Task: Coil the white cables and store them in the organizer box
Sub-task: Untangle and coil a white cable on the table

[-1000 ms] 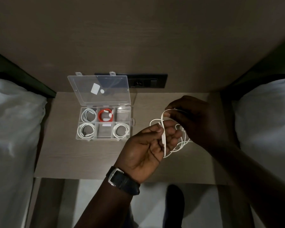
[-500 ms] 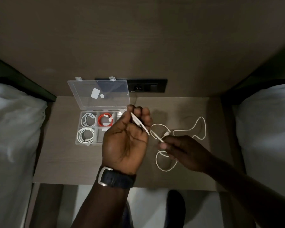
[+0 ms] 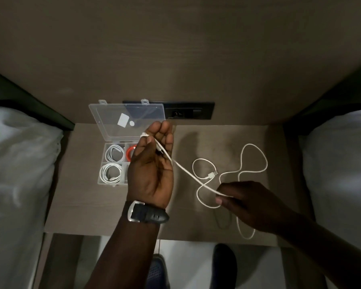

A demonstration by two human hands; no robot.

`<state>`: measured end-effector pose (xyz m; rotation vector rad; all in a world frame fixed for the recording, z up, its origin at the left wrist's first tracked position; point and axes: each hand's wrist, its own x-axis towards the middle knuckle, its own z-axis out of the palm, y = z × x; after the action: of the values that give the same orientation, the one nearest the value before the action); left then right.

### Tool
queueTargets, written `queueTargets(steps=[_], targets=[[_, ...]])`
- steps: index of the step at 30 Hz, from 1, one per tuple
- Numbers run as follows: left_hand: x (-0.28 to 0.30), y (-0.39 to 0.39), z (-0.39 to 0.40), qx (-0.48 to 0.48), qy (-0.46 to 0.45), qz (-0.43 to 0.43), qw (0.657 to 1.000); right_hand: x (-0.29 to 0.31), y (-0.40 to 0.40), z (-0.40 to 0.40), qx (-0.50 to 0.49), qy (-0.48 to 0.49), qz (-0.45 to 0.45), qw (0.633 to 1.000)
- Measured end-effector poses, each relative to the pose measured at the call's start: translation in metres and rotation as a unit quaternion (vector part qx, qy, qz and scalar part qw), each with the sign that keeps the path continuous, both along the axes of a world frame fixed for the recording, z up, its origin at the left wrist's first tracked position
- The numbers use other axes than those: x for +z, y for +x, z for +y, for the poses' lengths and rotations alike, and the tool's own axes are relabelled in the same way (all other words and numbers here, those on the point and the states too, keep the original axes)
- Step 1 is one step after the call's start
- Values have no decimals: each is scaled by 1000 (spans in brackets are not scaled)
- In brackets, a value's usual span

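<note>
A loose white cable [image 3: 253, 158] lies in loops on the wooden bedside table [image 3: 81, 205], its USB plug [image 3: 213, 174] resting near the middle. My left hand [image 3: 152, 165], palm up, pinches one end of the cable over the clear organizer box [image 3: 113, 163]. My right hand [image 3: 244, 200] pinches the same cable lower right, so a straight stretch runs between both hands. The box's lid [image 3: 125, 122] stands open. Two coiled white cables [image 3: 111, 173] and an orange coil [image 3: 130, 153] sit in its compartments; my left hand hides the right compartments.
A black socket panel [image 3: 188, 111] is set in the wall behind the box. White bedding flanks the table on the left [image 3: 17, 184] and the right [image 3: 340, 163]. Dark shoes [image 3: 224, 265] show on the floor below the table's front edge.
The bunched cable has been pulled apart. My left hand moved up and left with one end, over the box. My right hand dropped toward the front right, drawing the cable taut.
</note>
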<state>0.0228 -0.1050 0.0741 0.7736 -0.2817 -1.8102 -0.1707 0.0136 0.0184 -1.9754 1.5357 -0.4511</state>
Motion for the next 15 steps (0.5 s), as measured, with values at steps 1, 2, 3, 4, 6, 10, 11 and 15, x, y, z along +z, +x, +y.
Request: queueTargets(steps=[1,2,3,4,6,10,11,15], targets=[[-4,1,-3,2,-4,-25,1000,6,1,2,4,5,-13,1000],[-8,2,-6,1,-2,-40,999,10,0,3,-4,6,-28,1000],[-11,2,-8,4,12,-42,999,14,0,2,-12,-4,-41,999],[-13,3,-11,13,39,-27,999,16,-1,1,-8,-26,-43,999],[-13,9,-16,49,99,54,992,14,-3,-3,6,-60,-38,997],[-5,24,-22,79,115,136,981,-6,-16,-8,-15,-67,57,996],[-4,25,-22,63,114,118,984,-14,-21,-7,-40,-62,76,994],[0,14,-9,-34,112,84,990,-46,-34,-8,-193,74,95,974]])
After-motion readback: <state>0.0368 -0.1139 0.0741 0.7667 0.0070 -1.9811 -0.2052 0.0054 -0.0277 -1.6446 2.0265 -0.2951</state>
